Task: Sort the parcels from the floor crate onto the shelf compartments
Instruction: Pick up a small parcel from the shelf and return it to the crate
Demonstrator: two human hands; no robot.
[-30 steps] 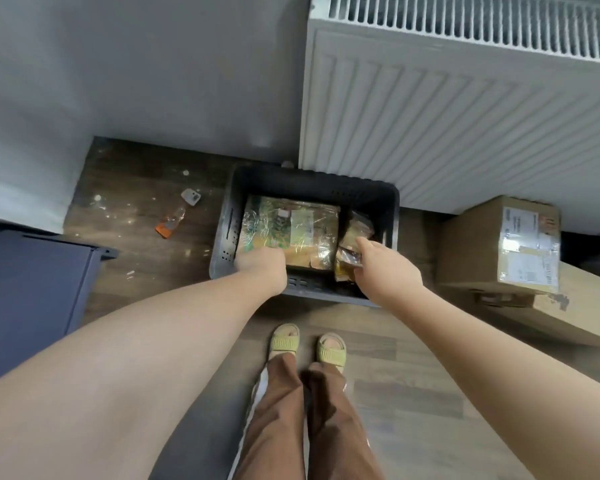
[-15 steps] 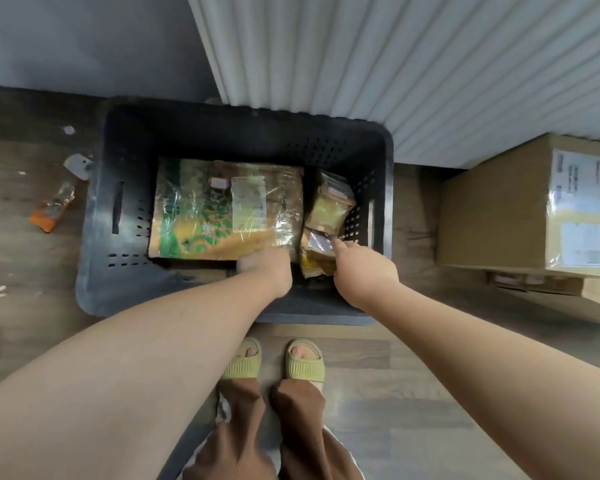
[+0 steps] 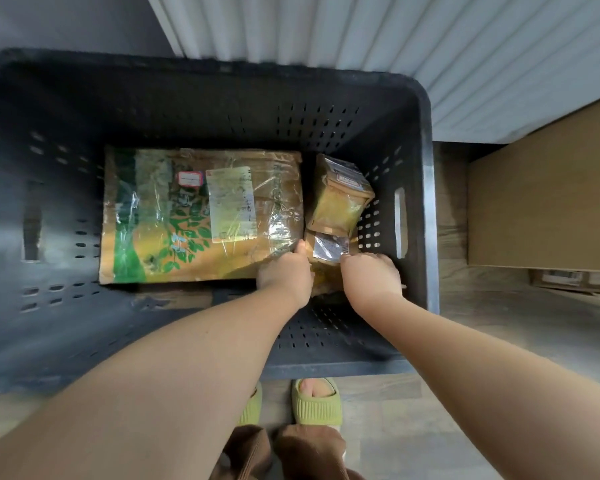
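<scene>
Both hands have gone deeper into the crate since the earlier frame, and the crate now fills most of the view. The left hand (image 3: 284,275) sits at the near right corner of the large flat parcel (image 3: 194,216), thumb on its plastic-wrapped top, the fingers curled out of sight, so whether it truly grips cannot be told. The right hand (image 3: 369,273) is closed over the near small parcel (image 3: 329,249), fingertips touching its silver label. Just beyond it a second small parcel (image 3: 340,197) leans tilted against the right wall of the dark crate (image 3: 426,202). The large flat parcel lies flat on the crate bottom, left of both small ones. Behind the crate stands a white radiator (image 3: 395,46); to the right, a cardboard box (image 3: 548,209). Green slippers (image 3: 314,401) show on the wooden floor (image 3: 499,341).
</scene>
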